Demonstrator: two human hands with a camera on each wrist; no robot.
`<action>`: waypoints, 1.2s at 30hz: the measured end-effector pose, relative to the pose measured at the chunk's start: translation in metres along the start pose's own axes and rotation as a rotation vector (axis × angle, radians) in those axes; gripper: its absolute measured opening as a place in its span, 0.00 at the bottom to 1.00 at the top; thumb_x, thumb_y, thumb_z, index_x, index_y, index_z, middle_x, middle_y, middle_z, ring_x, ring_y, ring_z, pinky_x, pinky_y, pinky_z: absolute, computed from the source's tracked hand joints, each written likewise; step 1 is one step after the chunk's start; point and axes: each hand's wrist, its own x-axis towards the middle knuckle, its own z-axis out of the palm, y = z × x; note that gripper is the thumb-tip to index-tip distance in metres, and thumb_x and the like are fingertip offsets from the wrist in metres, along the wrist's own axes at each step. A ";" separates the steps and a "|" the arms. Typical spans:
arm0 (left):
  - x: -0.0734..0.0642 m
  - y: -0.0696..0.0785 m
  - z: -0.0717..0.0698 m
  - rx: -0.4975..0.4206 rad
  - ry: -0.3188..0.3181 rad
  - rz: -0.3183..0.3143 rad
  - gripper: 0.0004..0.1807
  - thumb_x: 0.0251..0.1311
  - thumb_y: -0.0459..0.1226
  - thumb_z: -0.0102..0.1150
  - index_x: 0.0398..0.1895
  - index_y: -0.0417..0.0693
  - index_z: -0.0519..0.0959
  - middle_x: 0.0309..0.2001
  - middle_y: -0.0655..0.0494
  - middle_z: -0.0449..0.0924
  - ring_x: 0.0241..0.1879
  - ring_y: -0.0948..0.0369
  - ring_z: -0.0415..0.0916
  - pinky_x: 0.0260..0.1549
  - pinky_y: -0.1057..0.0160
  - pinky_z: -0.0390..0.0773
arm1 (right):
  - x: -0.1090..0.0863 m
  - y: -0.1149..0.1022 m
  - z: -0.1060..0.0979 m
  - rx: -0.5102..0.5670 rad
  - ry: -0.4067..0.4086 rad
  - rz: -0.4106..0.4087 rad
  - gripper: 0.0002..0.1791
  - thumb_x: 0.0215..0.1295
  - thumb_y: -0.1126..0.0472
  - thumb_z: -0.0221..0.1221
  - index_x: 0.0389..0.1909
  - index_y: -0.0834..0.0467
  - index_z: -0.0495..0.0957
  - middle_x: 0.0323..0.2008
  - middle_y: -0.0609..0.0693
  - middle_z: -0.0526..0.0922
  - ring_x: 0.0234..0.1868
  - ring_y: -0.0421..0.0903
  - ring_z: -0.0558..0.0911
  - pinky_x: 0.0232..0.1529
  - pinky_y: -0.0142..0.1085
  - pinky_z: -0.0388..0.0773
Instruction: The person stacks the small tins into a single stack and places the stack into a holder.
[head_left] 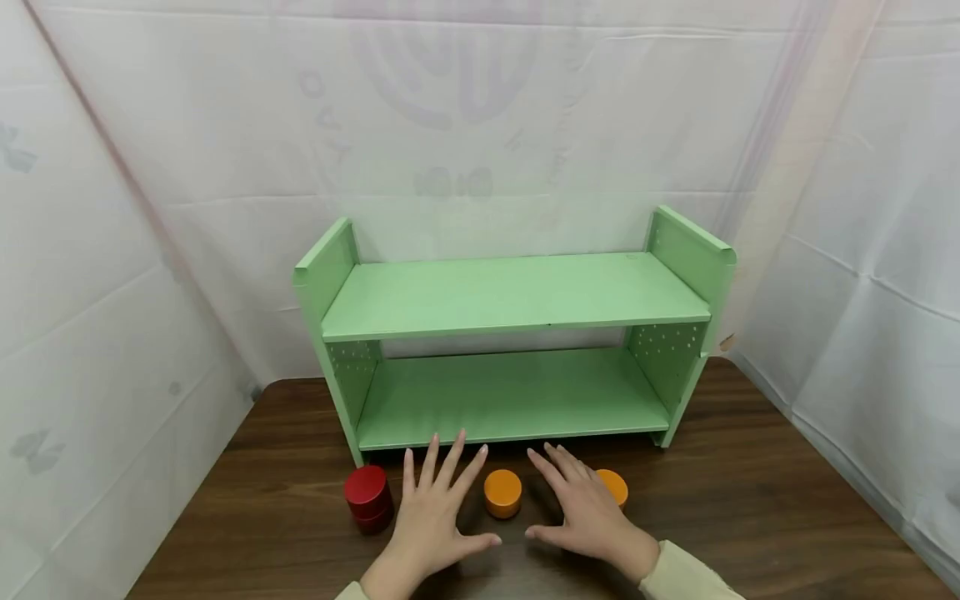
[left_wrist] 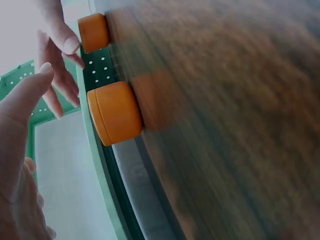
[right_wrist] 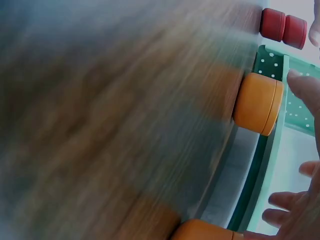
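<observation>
My left hand, fingers spread, is held above the table between two stacked red round tins and an orange round tin. It holds nothing. My right hand is spread too, holds nothing, and partly hides a second orange tin in the head view. Both orange tins stand on the tabletop, and in the left wrist view the nearer orange tin shows a lid seam. The red stack appears at the top of the right wrist view.
Behind the tins stands a green two-tier shelf with perforated side panels. Its lower board sits just above the dark wooden table. White cloth hangs at the back and both sides.
</observation>
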 end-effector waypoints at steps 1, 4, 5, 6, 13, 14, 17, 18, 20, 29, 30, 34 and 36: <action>0.000 -0.001 0.000 0.009 0.023 0.005 0.59 0.34 0.71 0.64 0.73 0.64 0.55 0.74 0.50 0.50 0.72 0.40 0.46 0.61 0.31 0.44 | 0.000 -0.001 0.000 0.011 -0.007 0.009 0.51 0.51 0.37 0.66 0.72 0.53 0.56 0.68 0.61 0.61 0.67 0.64 0.64 0.53 0.65 0.67; -0.001 -0.002 -0.002 0.019 0.065 0.010 0.59 0.34 0.70 0.65 0.74 0.65 0.55 0.75 0.50 0.49 0.71 0.40 0.48 0.60 0.32 0.46 | 0.000 -0.003 0.000 0.039 -0.025 0.045 0.50 0.52 0.39 0.66 0.72 0.55 0.56 0.67 0.62 0.63 0.65 0.64 0.67 0.52 0.64 0.68; -0.001 -0.002 -0.002 0.019 0.075 0.011 0.59 0.34 0.70 0.66 0.73 0.64 0.55 0.75 0.50 0.48 0.71 0.40 0.49 0.60 0.31 0.47 | 0.000 -0.003 0.000 0.044 -0.028 0.057 0.50 0.52 0.39 0.66 0.72 0.55 0.56 0.67 0.63 0.64 0.64 0.64 0.67 0.52 0.63 0.69; -0.001 -0.003 -0.002 0.017 0.081 0.009 0.59 0.34 0.70 0.66 0.74 0.64 0.54 0.75 0.50 0.48 0.71 0.40 0.49 0.60 0.31 0.47 | 0.000 -0.004 0.000 0.051 -0.027 0.068 0.50 0.52 0.40 0.66 0.72 0.56 0.57 0.66 0.63 0.64 0.63 0.64 0.68 0.52 0.63 0.69; -0.001 -0.006 -0.005 0.041 0.142 0.000 0.59 0.33 0.67 0.69 0.73 0.63 0.57 0.72 0.45 0.54 0.69 0.42 0.54 0.59 0.31 0.53 | 0.001 -0.005 0.003 0.065 0.003 0.085 0.49 0.52 0.44 0.68 0.71 0.57 0.58 0.65 0.60 0.68 0.62 0.61 0.70 0.52 0.60 0.71; -0.001 -0.007 -0.005 0.036 0.149 -0.006 0.58 0.33 0.67 0.69 0.72 0.63 0.58 0.72 0.44 0.55 0.69 0.42 0.55 0.59 0.31 0.53 | 0.001 -0.005 0.004 0.071 0.004 0.085 0.48 0.52 0.44 0.68 0.71 0.57 0.58 0.65 0.59 0.68 0.62 0.61 0.70 0.52 0.60 0.71; -0.002 -0.008 -0.007 0.016 0.164 -0.032 0.57 0.34 0.66 0.70 0.71 0.61 0.59 0.72 0.44 0.55 0.69 0.43 0.55 0.60 0.32 0.53 | 0.002 -0.005 0.004 0.094 -0.012 0.087 0.48 0.52 0.45 0.68 0.70 0.57 0.58 0.65 0.58 0.68 0.62 0.61 0.70 0.52 0.60 0.71; -0.003 -0.009 -0.007 0.010 0.170 -0.045 0.56 0.34 0.65 0.70 0.71 0.61 0.60 0.72 0.44 0.55 0.69 0.43 0.55 0.60 0.32 0.53 | 0.002 -0.006 0.004 0.101 -0.021 0.086 0.47 0.53 0.44 0.68 0.70 0.58 0.59 0.65 0.58 0.68 0.62 0.61 0.70 0.52 0.60 0.71; -0.005 -0.010 -0.008 0.001 0.180 -0.069 0.56 0.35 0.64 0.70 0.71 0.60 0.61 0.72 0.44 0.55 0.68 0.43 0.56 0.60 0.32 0.53 | 0.003 -0.007 0.004 0.114 -0.042 0.085 0.47 0.53 0.44 0.67 0.70 0.58 0.59 0.66 0.58 0.68 0.62 0.62 0.70 0.52 0.60 0.70; -0.007 -0.017 -0.014 -0.009 0.240 -0.125 0.51 0.40 0.61 0.70 0.69 0.55 0.63 0.70 0.41 0.57 0.66 0.41 0.60 0.57 0.34 0.62 | 0.005 -0.009 0.005 0.152 -0.057 0.088 0.45 0.54 0.45 0.67 0.69 0.58 0.60 0.63 0.59 0.70 0.61 0.60 0.71 0.53 0.59 0.70; -0.007 -0.018 -0.015 -0.009 0.248 -0.123 0.50 0.40 0.61 0.70 0.69 0.54 0.64 0.69 0.40 0.57 0.65 0.41 0.60 0.56 0.34 0.63 | 0.006 -0.009 0.005 0.158 -0.057 0.091 0.45 0.53 0.45 0.67 0.69 0.59 0.61 0.63 0.59 0.70 0.61 0.60 0.72 0.53 0.59 0.70; -0.008 -0.021 -0.019 -0.002 0.292 -0.109 0.48 0.40 0.57 0.72 0.67 0.52 0.65 0.67 0.39 0.60 0.63 0.41 0.63 0.51 0.34 0.68 | 0.007 -0.009 0.006 0.187 -0.060 0.109 0.45 0.54 0.45 0.67 0.69 0.59 0.61 0.62 0.59 0.71 0.61 0.60 0.72 0.54 0.59 0.70; -0.008 -0.023 -0.021 0.000 0.309 -0.115 0.49 0.37 0.54 0.74 0.66 0.51 0.66 0.67 0.38 0.61 0.62 0.40 0.63 0.50 0.33 0.68 | 0.007 -0.009 0.006 0.200 -0.061 0.110 0.46 0.54 0.45 0.67 0.69 0.59 0.60 0.62 0.59 0.71 0.61 0.60 0.72 0.54 0.59 0.70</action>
